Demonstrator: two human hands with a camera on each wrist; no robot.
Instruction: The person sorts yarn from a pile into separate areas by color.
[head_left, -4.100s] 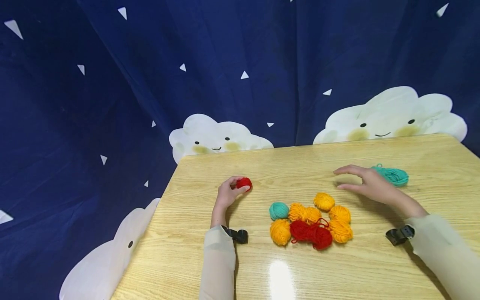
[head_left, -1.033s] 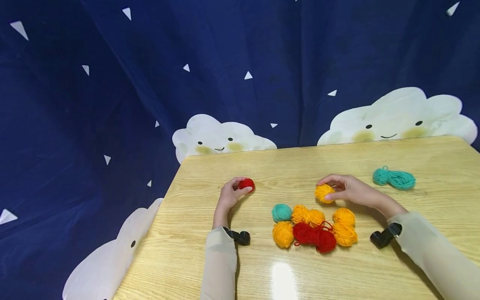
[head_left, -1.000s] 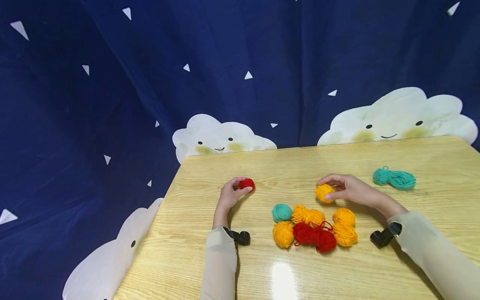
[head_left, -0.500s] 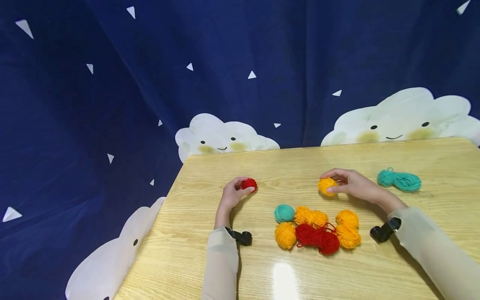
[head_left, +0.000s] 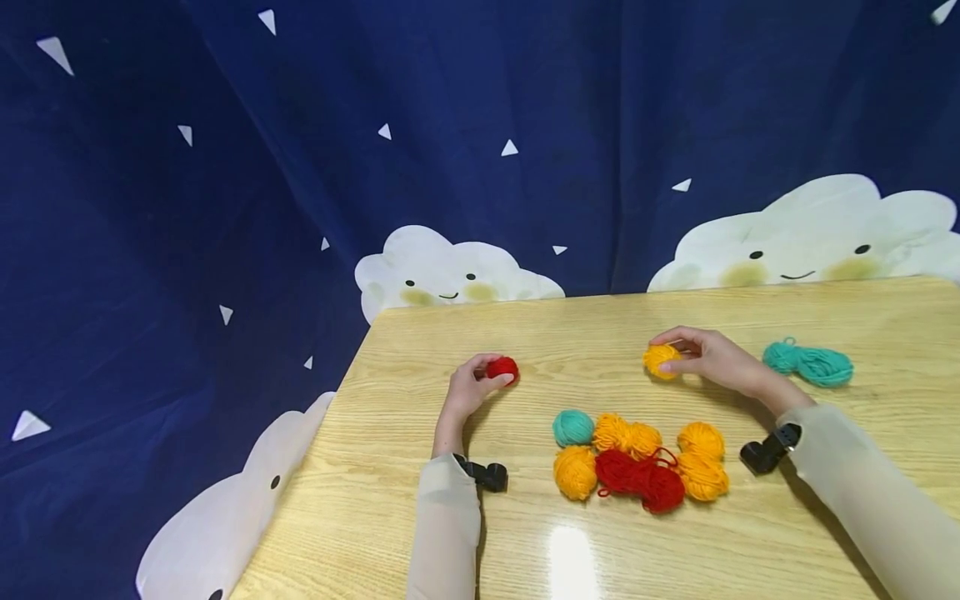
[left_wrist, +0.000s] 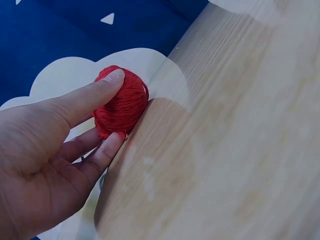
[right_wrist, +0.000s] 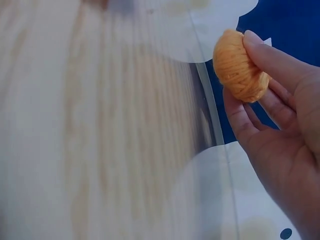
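Note:
At the left of the table, my left hand (head_left: 467, 392) grips a small red ball of yarn (left_wrist: 121, 102) between thumb and fingers. My right hand (head_left: 712, 358) pinches a yellow-orange ball of yarn (right_wrist: 240, 67), thumb on one side and fingertips on the other, behind the group of yarn. That group has a teal ball (head_left: 573, 427), a yellow skein (head_left: 627, 436), a yellow ball (head_left: 575, 472) and a red skein (head_left: 640, 479) lying close together. Two more yellow pieces sit at its right end, one yellow ball (head_left: 701, 440) behind a second yellow ball (head_left: 702, 477).
A teal skein (head_left: 808, 363) lies at the right, just beyond my right hand. The wooden table (head_left: 517, 542) ends at the back against a dark blue curtain (head_left: 465, 100) with white clouds. Black wrist cameras sit on both sleeves.
My right hand came left from beside the teal skein, took the yellow ball from the group's back and moved it away toward the far edge. The left hand keeps its hold; the view shifts slightly.

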